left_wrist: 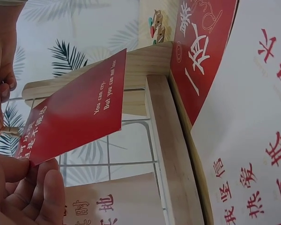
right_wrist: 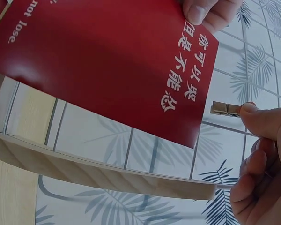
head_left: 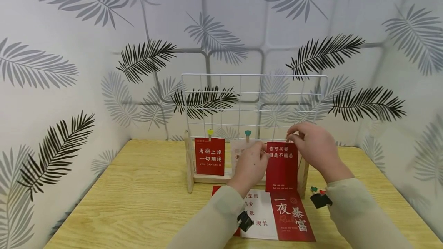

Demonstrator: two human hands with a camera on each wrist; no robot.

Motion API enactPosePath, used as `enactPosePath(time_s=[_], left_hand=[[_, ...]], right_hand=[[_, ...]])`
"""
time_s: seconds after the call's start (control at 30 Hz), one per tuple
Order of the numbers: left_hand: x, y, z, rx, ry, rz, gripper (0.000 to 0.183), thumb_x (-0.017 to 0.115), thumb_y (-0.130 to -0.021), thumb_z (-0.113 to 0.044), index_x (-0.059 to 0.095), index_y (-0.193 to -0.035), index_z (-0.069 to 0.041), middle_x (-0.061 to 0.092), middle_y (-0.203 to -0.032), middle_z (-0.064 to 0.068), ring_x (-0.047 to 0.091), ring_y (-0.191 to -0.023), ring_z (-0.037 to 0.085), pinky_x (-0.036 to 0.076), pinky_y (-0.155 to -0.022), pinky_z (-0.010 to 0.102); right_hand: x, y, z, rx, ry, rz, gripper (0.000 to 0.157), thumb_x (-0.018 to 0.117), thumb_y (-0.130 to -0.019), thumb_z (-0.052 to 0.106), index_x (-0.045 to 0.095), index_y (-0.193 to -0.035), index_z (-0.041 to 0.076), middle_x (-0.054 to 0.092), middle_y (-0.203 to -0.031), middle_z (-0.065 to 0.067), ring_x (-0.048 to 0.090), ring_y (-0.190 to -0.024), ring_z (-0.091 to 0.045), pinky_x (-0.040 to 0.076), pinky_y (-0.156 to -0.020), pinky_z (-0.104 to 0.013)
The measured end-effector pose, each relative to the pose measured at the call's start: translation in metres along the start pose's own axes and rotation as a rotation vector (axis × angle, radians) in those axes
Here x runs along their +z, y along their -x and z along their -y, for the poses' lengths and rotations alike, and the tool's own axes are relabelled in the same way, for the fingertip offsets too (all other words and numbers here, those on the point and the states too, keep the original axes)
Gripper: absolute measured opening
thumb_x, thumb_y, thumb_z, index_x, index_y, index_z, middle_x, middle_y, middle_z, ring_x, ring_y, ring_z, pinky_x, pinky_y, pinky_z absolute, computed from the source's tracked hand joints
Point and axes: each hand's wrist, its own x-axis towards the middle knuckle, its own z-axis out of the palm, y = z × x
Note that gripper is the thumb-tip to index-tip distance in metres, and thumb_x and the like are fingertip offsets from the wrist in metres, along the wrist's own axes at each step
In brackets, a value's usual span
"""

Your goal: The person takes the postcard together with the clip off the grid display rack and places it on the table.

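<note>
Your left hand (head_left: 250, 164) pinches the upper left edge of a red card (head_left: 282, 172), and your right hand (head_left: 315, 145) pinches a wooden clip (right_wrist: 225, 108) just beyond that card's top edge. Behind everything is a leaf-patterned backdrop (head_left: 238, 22), and before you is a wood-grain table (head_left: 145, 180). Toward its far side stands a white wire grid (head_left: 220, 74) on a wooden base (head_left: 211, 179); the card you hold is in front of the grid's lower right part. On the near side, a white sheet (head_left: 259, 231) lies flat, with a red sheet (head_left: 294, 218) at its right. On the grid's lower left hangs a lettered red card (head_left: 209, 156) under a yellow-heart clip (head_left: 210, 133); right of it, a pale card (head_left: 236, 156), partly hidden by your left hand, hangs under a teal-heart clip (head_left: 247, 134). Clips with green and red hearts (head_left: 314, 190) lie at the right, near your right wrist.
</note>
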Motion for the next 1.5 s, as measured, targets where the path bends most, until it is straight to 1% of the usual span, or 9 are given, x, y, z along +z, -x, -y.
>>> enactPosePath(time_s=[0.27,0.5,0.63,0.73,0.83,0.97,1.23,1.4,1.5], left_hand=[[-0.007,0.006,0.001,0.017,0.005,0.003,0.011,0.062,-0.102,-0.025,0.064,-0.113,-0.023,0.06,-0.09,-0.013,0.059,-0.078,0.012,0.052,-0.064,0.026],[-0.011,0.01,0.004,0.024,0.016,0.001,0.011,0.063,-0.102,-0.026,0.065,-0.113,-0.025,0.061,-0.093,-0.013,0.059,-0.082,0.012,0.054,-0.067,0.026],[-0.016,0.011,0.008,0.04,-0.001,0.009,0.01,0.062,-0.102,-0.026,0.065,-0.112,-0.025,0.061,-0.092,-0.013,0.059,-0.081,0.013,0.053,-0.066,0.026],[-0.02,0.014,0.01,0.047,-0.01,0.013,0.01,0.062,-0.102,-0.027,0.064,-0.112,-0.025,0.061,-0.091,-0.012,0.058,-0.081,0.013,0.053,-0.064,0.026],[-0.025,0.017,0.012,0.051,-0.009,0.014,0.011,0.063,-0.102,-0.026,0.064,-0.113,-0.026,0.06,-0.091,-0.012,0.058,-0.082,0.014,0.053,-0.064,0.026],[-0.031,0.019,0.013,0.055,-0.011,0.013,0.013,0.064,-0.101,-0.025,0.064,-0.114,-0.025,0.06,-0.09,-0.011,0.057,-0.082,0.013,0.054,-0.067,0.026],[-0.043,0.024,0.016,0.044,-0.017,0.023,0.019,0.065,-0.101,-0.025,0.064,-0.119,-0.021,0.063,-0.091,-0.011,0.06,-0.079,0.011,0.055,-0.071,0.028],[-0.053,0.027,0.02,0.042,-0.014,0.024,0.016,0.066,-0.1,-0.025,0.063,-0.116,-0.021,0.064,-0.09,-0.01,0.061,-0.079,0.012,0.055,-0.068,0.028],[-0.059,0.031,0.022,0.043,-0.016,0.019,0.015,0.067,-0.099,-0.025,0.063,-0.114,-0.022,0.065,-0.09,-0.01,0.062,-0.078,0.012,0.056,-0.067,0.028]], right_hand=[[-0.01,0.004,0.003,0.018,-0.015,0.015,0.007,0.072,-0.095,0.018,0.075,-0.1,0.014,0.069,-0.094,-0.006,0.059,-0.078,-0.025,0.049,-0.065,-0.043],[-0.011,0.009,0.001,0.008,-0.01,0.014,0.006,0.073,-0.095,0.018,0.075,-0.099,0.014,0.066,-0.088,-0.004,0.054,-0.073,-0.022,0.044,-0.061,-0.038],[-0.011,0.011,0.001,-0.001,-0.01,0.016,0.006,0.073,-0.095,0.018,0.075,-0.099,0.014,0.065,-0.088,-0.003,0.052,-0.071,-0.022,0.043,-0.06,-0.037],[-0.013,0.013,0.001,-0.004,-0.018,0.015,0.007,0.073,-0.095,0.018,0.075,-0.1,0.014,0.066,-0.089,-0.004,0.053,-0.073,-0.022,0.044,-0.062,-0.038],[-0.015,0.015,0.002,-0.002,-0.033,0.009,0.006,0.073,-0.095,0.019,0.075,-0.099,0.015,0.063,-0.083,-0.002,0.052,-0.07,-0.021,0.043,-0.061,-0.038],[-0.017,0.017,0.002,0.006,-0.051,0.006,0.006,0.072,-0.095,0.02,0.074,-0.099,0.016,0.056,-0.075,0.0,0.047,-0.065,-0.02,0.039,-0.057,-0.036],[-0.02,0.025,-0.003,0.047,-0.094,0.013,0.011,0.07,-0.097,0.024,0.073,-0.102,0.014,0.05,-0.069,0.0,0.045,-0.062,-0.02,0.037,-0.055,-0.036],[-0.019,0.029,-0.01,0.051,-0.095,0.019,0.014,0.069,-0.098,0.024,0.073,-0.104,0.012,0.053,-0.07,0.001,0.047,-0.062,-0.019,0.039,-0.055,-0.036],[-0.019,0.032,-0.014,0.061,-0.107,0.028,0.017,0.069,-0.098,0.026,0.072,-0.107,0.011,0.057,-0.074,0.001,0.048,-0.065,-0.019,0.041,-0.057,-0.036]])
